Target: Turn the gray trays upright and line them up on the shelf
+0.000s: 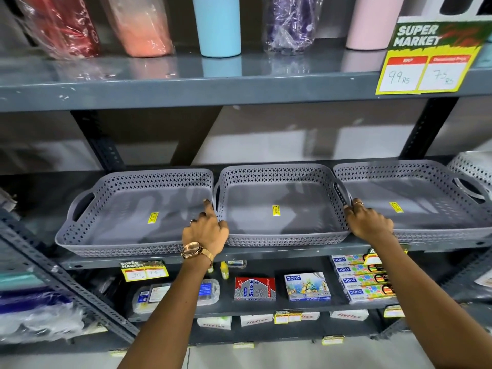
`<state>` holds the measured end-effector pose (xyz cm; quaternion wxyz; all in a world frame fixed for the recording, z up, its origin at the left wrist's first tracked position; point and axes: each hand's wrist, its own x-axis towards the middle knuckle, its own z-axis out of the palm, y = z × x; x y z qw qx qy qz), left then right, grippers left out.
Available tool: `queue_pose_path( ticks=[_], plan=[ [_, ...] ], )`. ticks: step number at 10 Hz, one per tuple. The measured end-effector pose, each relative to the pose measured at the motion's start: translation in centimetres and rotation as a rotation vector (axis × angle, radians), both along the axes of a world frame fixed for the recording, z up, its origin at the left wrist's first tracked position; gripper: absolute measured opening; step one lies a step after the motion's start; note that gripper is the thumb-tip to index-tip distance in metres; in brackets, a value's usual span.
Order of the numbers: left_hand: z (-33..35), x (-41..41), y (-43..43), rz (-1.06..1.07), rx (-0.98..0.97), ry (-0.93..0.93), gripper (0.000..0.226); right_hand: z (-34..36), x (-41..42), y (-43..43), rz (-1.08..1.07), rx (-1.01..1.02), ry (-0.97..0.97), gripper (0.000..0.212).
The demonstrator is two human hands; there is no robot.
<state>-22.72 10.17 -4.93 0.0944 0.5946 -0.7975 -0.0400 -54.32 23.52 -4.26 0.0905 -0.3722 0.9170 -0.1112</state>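
Gray steel shelving [239,94] filled the view, its middle shelf [292,253] carrying three gray trays side by side along the front edge, all upright with their open sides up. On the shelf above stood a blue tumbler [217,25], a pink one [372,22] and several plastic-wrapped bottles [290,22], and a yellow price sign [428,57] hung off its front edge toward the right end. Below the trays, the lower shelf held boxed stationery [307,286] and another price tag [143,271].

The left tray [138,209] sat toward the shelf's left end, the middle tray [279,206] touched its side, and the right tray [415,201] reached nearly to the right end, beside a white basket [474,169]. Each tray had a small yellow sticker on its floor.

The left hand [206,234], with a wristwatch [193,250] on the wrist, rested at the seam between the left and middle trays near the front edge, its index finger extended along the rims and the other fingers loosely curled, gripping nothing. The right hand [368,222] lay on the seam between the middle and right trays, fingers bent down over the rims; whether they pinched a wall could not be told.
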Motion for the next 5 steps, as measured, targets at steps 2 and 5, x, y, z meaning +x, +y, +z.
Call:
queue_pose_path(
  ticks=[2,5],
  plan=[
    [0.0,-0.1,0.2,0.002,0.010,0.008,0.068,0.9,0.7,0.4,-0.017,0.007,-0.019,0.038],
    [0.9,0.0,0.5,0.002,0.058,0.011,0.076,2.7,1.4,0.7,0.022,-0.062,0.005,0.072]
  ],
)
